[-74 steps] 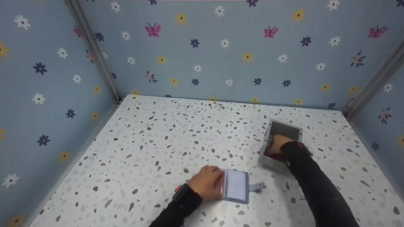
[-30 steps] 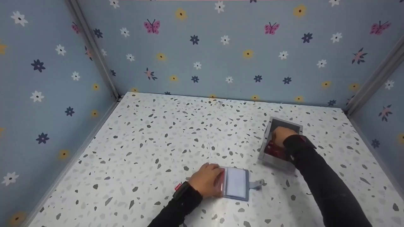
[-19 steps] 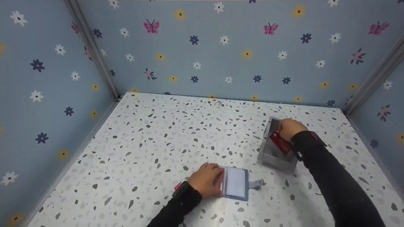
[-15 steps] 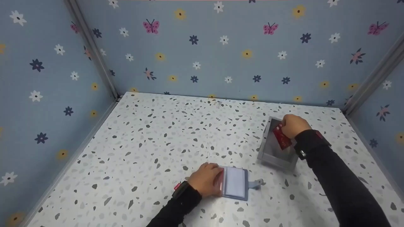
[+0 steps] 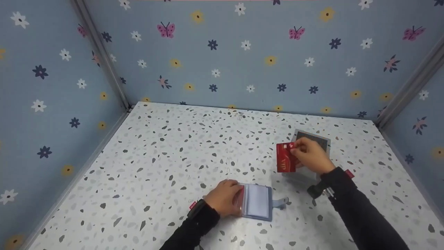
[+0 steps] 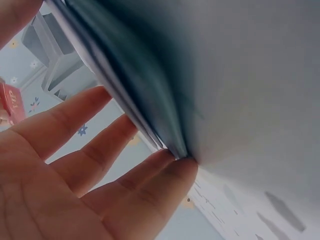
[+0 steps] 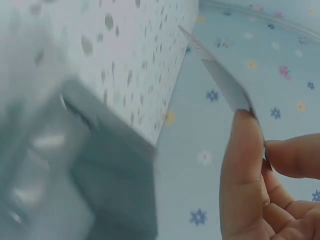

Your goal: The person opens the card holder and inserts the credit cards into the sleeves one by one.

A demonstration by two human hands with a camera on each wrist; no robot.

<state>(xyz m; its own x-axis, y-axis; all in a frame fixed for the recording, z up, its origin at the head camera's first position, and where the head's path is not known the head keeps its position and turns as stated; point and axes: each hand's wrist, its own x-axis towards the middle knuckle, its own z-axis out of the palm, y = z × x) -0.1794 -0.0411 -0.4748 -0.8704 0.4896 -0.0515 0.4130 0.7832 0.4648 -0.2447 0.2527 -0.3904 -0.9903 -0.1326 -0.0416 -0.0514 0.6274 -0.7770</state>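
Note:
My right hand point(image 5: 312, 156) pinches a red VIP card point(image 5: 285, 158) between thumb and fingers, its printed face upright toward the head camera. In the right wrist view the card point(image 7: 227, 82) shows nearly edge-on. My left hand point(image 5: 224, 199) grips the left part of an open card holder point(image 5: 258, 201) with clear sleeves, lying on the table. A white sheet shows in its right sleeve, and red shows under the left fingers. Seen from the left wrist, the fingertips point(image 6: 182, 170) press against the holder's edge point(image 6: 125, 95).
Behind the right hand stands a grey box point(image 5: 314, 137), partly hidden by hand and card. The holder's strap point(image 5: 280, 202) with its snap sticks out to the right on the speckled table point(image 5: 194, 149). Flowered walls point(image 5: 222, 52) enclose the table at the back and sides.
My right hand has come up out of the grey box with the red card and moved left and toward me, turning the card upright. My left hand stays on the card holder.

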